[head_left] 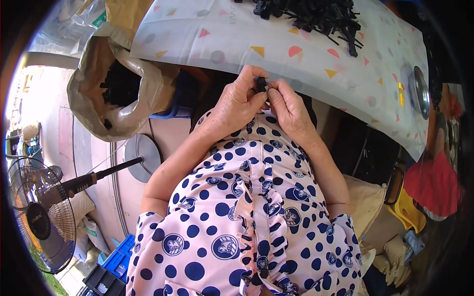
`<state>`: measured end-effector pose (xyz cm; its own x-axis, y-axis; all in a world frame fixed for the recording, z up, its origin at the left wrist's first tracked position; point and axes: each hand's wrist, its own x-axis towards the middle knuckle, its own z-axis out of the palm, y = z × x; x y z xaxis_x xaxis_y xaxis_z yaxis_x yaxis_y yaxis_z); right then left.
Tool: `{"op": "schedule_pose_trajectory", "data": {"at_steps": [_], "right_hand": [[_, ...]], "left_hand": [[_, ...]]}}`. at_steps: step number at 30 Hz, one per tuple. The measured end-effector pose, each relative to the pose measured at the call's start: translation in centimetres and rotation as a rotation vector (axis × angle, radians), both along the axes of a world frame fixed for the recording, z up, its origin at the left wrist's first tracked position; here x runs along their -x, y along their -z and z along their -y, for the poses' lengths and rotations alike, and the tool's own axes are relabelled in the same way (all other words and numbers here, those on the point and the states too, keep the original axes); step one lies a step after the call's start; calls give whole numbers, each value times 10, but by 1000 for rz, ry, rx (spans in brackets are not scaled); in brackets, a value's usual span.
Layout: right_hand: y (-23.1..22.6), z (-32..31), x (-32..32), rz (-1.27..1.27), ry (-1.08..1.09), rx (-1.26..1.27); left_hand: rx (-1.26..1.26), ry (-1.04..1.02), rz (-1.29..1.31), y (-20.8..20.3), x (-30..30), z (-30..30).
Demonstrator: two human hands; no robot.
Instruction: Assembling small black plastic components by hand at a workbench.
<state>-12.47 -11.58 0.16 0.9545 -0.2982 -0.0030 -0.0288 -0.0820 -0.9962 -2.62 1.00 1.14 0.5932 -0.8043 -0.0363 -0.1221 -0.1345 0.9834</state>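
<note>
A small black plastic part [261, 84] is held up just off the table's near edge, in front of my body. My left hand [234, 103] pinches it between thumb and fingers. From the other side, my right hand [292, 109] has its thumb and forefinger closed at the part's right edge, where a small greyish bit shows. The fingers hide most of the part, so its exact kind cannot be told. Beyond my hands, a heap of similar-looking black plastic pieces [316, 17] lies on the table [222, 42], which has a white cover with coloured shapes.
To the left stands an open pale sack [148, 86] with black pieces [121, 86] inside. A metal bowl [420, 92] and a yellow tool-like object [401, 93] are at the table's right end. A fan [42, 219] and blue crate [118, 256] are at lower left.
</note>
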Motion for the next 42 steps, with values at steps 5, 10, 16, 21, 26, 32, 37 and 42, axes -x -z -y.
{"op": "schedule_pose_trajectory", "data": {"at_steps": [5,10,16,21,26,32,37,42], "right_hand": [[9,1,0,13,19,72],[15,1,-3,-37,45,167],[15,-1,-7,-39,76,104],[17,3,-13,55,149,23],[12,11,-14,28,50,-254],[13,21,-13,47,6,-453],[15,32,-8,-23,-176,-623],[19,24,-12,34,-3,-465]], "left_hand": [[-40,-20,101,11,0,4],[-142,-67,319,6,3,8],[-118,-117,496,11,3,11],[209,-141,-313,7,-10,7],[455,-69,-828,4,-15,-4],[385,69,-918,8,-14,-5],[324,260,-871,6,-12,-3],[168,175,-572,-3,-7,2]]}}
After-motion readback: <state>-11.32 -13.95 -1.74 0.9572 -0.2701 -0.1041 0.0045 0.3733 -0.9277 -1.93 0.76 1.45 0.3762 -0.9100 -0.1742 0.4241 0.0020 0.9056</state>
